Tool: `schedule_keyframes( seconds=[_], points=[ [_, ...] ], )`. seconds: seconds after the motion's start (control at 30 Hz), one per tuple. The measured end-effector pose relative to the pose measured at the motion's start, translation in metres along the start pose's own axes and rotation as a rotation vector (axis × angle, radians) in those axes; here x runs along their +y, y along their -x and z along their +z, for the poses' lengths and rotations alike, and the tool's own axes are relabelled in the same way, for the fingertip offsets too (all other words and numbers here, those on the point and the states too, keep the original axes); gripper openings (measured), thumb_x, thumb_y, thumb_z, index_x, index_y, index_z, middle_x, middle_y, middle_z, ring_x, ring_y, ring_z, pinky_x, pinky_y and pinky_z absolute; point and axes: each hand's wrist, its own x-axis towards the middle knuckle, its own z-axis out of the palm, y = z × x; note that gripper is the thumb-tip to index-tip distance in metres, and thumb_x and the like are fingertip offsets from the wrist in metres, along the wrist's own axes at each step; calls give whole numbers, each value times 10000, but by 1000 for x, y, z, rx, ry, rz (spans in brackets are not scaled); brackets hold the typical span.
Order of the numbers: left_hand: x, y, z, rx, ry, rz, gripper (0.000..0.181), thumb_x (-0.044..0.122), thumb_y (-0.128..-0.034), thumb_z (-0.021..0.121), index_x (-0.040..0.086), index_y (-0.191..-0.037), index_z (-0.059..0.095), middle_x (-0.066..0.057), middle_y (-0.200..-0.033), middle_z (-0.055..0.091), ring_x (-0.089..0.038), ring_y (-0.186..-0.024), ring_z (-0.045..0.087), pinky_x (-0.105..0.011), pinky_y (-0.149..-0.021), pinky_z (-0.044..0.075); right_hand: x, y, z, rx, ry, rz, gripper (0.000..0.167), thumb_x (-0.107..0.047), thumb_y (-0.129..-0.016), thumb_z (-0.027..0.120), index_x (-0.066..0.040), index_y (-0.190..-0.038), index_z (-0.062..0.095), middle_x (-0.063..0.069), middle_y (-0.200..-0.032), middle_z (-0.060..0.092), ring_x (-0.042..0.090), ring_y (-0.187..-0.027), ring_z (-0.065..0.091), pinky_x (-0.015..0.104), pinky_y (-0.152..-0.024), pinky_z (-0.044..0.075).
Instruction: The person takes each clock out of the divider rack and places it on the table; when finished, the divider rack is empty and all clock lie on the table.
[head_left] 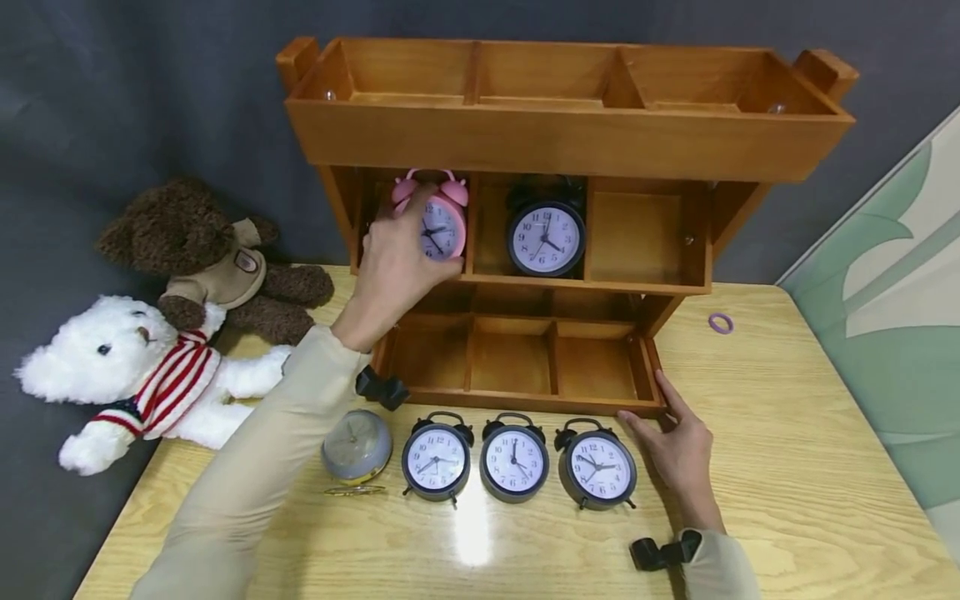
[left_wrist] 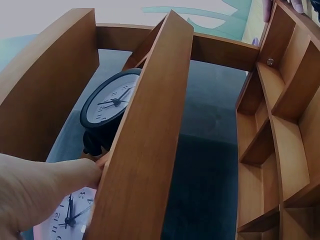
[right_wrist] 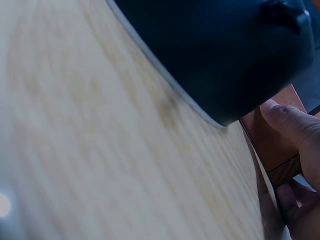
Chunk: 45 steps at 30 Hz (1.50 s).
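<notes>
A pink twin-bell alarm clock (head_left: 447, 227) stands in the left compartment of the wooden shelf's (head_left: 562, 137) middle tier. My left hand (head_left: 397, 262) grips it from the front, partly covering its dial. In the left wrist view the pink clock's dial shows below my thumb. Beside it, a black alarm clock (head_left: 546, 239) occupies the middle compartment. My right hand (head_left: 681, 450) holds the bottom tier's front right corner, thumb on the front and fingers along the side. In the right wrist view a dark rounded clock body (right_wrist: 215, 55) sits close to that thumb.
Three black alarm clocks (head_left: 513, 460) lie in a row before the shelf, with a grey round clock (head_left: 356, 446) left of them. A white teddy bear (head_left: 105, 350) and a brown one (head_left: 172, 229) lie at the left. A purple ring (head_left: 721, 323) is on the table, right.
</notes>
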Motion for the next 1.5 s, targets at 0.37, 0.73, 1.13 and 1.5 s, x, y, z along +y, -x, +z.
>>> schedule_keyframes(
  seconds=[0.37, 0.73, 1.13, 1.5],
  points=[
    [-6, 5, 5, 101, -12, 19, 736, 334, -684, 799, 160, -1336, 506, -194, -1012, 672, -371, -905, 672, -490, -745, 554, -1, 0, 0, -6, 14, -1, 825, -164, -786, 798, -218, -1492, 375, 259, -1461, 428, 461, -1219, 524, 390, -883, 471],
    [-9, 34, -43, 262, 11, 87, 819, 374, -644, 799, 188, -1368, 464, -240, -1072, 645, -370, -919, 641, -534, -723, 539, -3, -1, 1, -18, 1, 4, 820, -167, -790, 796, -225, -1492, 375, 256, -1467, 420, 454, -1224, 520, 370, -896, 464],
    [-34, 145, -110, 225, -104, -8, 859, 273, -515, 811, 75, -1302, 528, -219, -1034, 652, -353, -866, 609, -531, -660, 465, 0, -2, 1, 15, -20, -21, 806, -98, -774, 802, -165, -1475, 408, 245, -1451, 442, 447, -1179, 539, 236, -849, 457],
    [-65, 248, -99, 34, -198, -205, 985, 258, -415, 905, 92, -1313, 537, -227, -969, 642, -363, -748, 616, -497, -550, 448, 1, -1, 0, 17, 9, -19, 809, -118, -776, 805, -180, -1478, 406, 291, -1413, 464, 459, -1152, 554, 284, -848, 461]
  ],
)
